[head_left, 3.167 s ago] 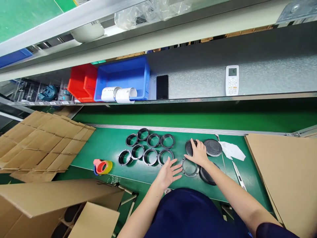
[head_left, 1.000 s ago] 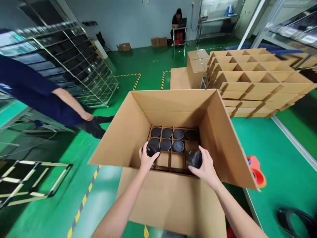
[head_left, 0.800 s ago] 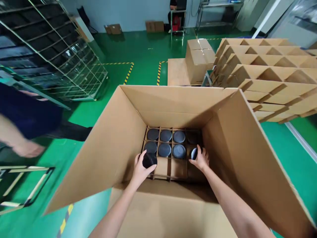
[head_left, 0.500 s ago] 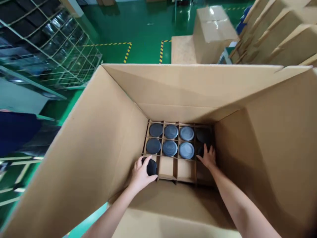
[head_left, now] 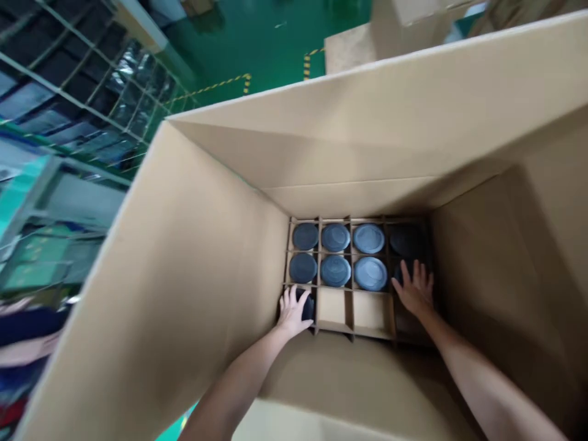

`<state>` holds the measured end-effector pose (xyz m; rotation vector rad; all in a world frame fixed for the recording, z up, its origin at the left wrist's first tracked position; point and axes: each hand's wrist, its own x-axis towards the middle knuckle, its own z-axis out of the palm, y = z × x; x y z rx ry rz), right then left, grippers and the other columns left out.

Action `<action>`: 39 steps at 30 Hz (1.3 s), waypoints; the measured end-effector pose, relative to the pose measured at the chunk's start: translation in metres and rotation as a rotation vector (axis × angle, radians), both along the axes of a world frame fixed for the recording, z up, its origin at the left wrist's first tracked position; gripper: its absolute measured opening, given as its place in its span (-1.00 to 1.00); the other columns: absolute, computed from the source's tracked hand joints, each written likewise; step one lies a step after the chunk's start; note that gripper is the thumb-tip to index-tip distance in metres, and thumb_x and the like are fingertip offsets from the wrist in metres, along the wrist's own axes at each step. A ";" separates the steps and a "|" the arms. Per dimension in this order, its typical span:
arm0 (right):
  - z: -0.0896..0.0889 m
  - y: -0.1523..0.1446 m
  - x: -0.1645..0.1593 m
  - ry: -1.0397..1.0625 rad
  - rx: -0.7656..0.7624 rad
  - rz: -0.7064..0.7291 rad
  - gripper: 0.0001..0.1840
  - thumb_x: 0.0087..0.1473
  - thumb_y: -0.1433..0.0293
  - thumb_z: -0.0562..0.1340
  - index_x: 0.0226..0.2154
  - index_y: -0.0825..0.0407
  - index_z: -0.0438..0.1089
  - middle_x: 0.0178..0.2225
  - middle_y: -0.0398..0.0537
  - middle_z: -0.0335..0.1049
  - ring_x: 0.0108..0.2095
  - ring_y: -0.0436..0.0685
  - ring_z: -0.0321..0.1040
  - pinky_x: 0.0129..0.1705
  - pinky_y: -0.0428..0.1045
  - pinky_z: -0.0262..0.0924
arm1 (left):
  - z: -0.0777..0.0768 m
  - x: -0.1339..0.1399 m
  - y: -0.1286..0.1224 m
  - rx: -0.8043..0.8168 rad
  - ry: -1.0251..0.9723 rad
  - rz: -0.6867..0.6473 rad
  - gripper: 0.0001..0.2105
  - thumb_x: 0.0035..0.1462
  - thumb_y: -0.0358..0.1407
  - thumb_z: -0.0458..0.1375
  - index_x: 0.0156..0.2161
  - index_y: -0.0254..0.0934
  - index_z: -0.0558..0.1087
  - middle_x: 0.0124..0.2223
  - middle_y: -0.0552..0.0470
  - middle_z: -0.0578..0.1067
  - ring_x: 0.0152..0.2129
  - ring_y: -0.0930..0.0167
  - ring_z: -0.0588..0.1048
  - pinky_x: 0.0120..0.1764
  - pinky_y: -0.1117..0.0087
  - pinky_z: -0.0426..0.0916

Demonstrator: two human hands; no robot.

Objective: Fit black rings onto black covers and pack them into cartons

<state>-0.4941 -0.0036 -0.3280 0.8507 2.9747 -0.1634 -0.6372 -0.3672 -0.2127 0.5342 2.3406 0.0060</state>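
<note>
The left hand (head_left: 294, 311) wraps its fingers around a black round part (head_left: 307, 304) in the box's (head_left: 193, 257) near-left slot. The right hand (head_left: 414, 288) lies flat with fingers spread on another black part (head_left: 397, 274)

I see both of my forearms bare from the bottom edge of the view up to the wrists, with no sleeve, cuff or glove showing on either. My left hand (head_left: 294, 311) is bare, no ring, watch or band visible on it, the fingers slim and the nails short and unpainted as far as I can tell. My right hand (head_left: 414, 289) is bare as well, wrist uncovered, nothing worn on the fingers that I can make out. Both are slightly blurred, so finer marks cannot be told
</note>
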 end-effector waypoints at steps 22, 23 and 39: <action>0.143 -0.021 -0.038 -0.283 -0.556 -0.063 -0.47 0.28 0.14 0.03 0.05 0.16 0.43 0.22 0.30 0.22 0.28 0.42 0.02 0.25 0.20 -0.04 | -0.082 0.006 -0.016 0.107 0.392 -0.082 -0.49 0.29 -0.10 -0.11 0.31 -0.10 0.20 0.44 -0.11 -0.06 0.38 0.13 -0.17 0.25 -0.15 -0.03; 0.156 -0.024 -0.036 -0.274 -0.582 -0.018 -0.53 0.27 0.17 0.08 0.01 0.13 0.46 0.12 0.24 0.34 0.20 0.36 0.17 0.20 0.14 0.06 | -0.082 0.005 -0.014 0.109 0.378 -0.049 -0.47 0.29 -0.09 -0.12 0.32 -0.10 0.17 0.44 -0.12 -0.08 0.38 0.13 -0.16 0.24 -0.15 -0.01; 0.248 -0.099 0.125 0.430 -0.241 0.407 -0.67 0.24 0.16 0.18 -0.06 -0.04 0.48 -0.15 -0.06 0.58 -0.22 0.09 0.54 -0.17 -0.12 0.43 | -0.073 -0.005 0.003 0.116 0.549 -0.217 -0.51 0.29 -0.16 -0.05 0.29 -0.20 0.25 0.40 -0.25 0.07 0.36 0.08 -0.03 0.28 -0.16 -0.08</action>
